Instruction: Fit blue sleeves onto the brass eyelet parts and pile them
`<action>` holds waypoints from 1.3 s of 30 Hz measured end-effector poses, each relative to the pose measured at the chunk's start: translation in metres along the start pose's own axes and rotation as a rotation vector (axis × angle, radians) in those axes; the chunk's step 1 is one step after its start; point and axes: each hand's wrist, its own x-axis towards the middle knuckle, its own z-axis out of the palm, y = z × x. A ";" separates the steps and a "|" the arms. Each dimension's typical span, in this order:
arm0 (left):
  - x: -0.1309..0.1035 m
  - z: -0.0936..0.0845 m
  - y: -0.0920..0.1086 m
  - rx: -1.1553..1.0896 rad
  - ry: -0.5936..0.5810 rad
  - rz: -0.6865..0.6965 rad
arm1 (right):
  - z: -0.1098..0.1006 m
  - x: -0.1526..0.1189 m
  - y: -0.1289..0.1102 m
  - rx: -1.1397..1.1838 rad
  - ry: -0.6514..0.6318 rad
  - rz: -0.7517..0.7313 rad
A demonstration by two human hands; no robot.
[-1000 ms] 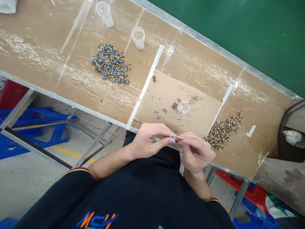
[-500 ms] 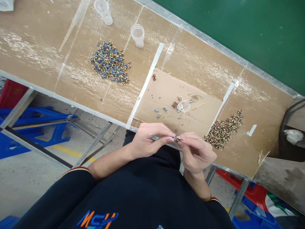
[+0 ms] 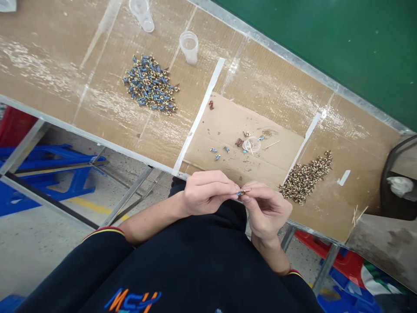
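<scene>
My left hand (image 3: 208, 192) and my right hand (image 3: 267, 208) meet in front of my body at the table's near edge. Between their fingertips they pinch one small blue and brown figure piece (image 3: 241, 193), the left from its blue side, the right from the other. Beyond them, on a cardboard sheet (image 3: 224, 124), lie a few small blue pieces (image 3: 217, 157), a shallow clear cup (image 3: 255, 143) with a stick in it, dark red pieces (image 3: 239, 142) and another thin stick (image 3: 271, 144).
A pile of blue and yellow pieces (image 3: 150, 84) lies to the left, a pile of brown and yellow pieces (image 3: 306, 178) to the right. Clear plastic cups (image 3: 189, 47) stand at the back. Thin sticks (image 3: 358, 216) lie at the right corner, near a black chair (image 3: 387, 191).
The left fingers have shifted slightly around the small piece, with the thumb now tucked lower out of sight. The right hand has moved slightly left. The piece is still held between both.
</scene>
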 end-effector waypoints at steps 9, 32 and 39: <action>-0.001 0.000 -0.004 0.027 0.006 0.080 | -0.001 0.003 -0.002 0.014 -0.045 0.041; -0.002 -0.006 -0.004 -0.039 -0.096 -0.053 | -0.006 0.009 -0.006 -0.145 -0.050 -0.108; -0.001 -0.003 -0.001 -0.092 -0.066 -0.065 | -0.007 0.008 -0.003 -0.143 -0.036 -0.167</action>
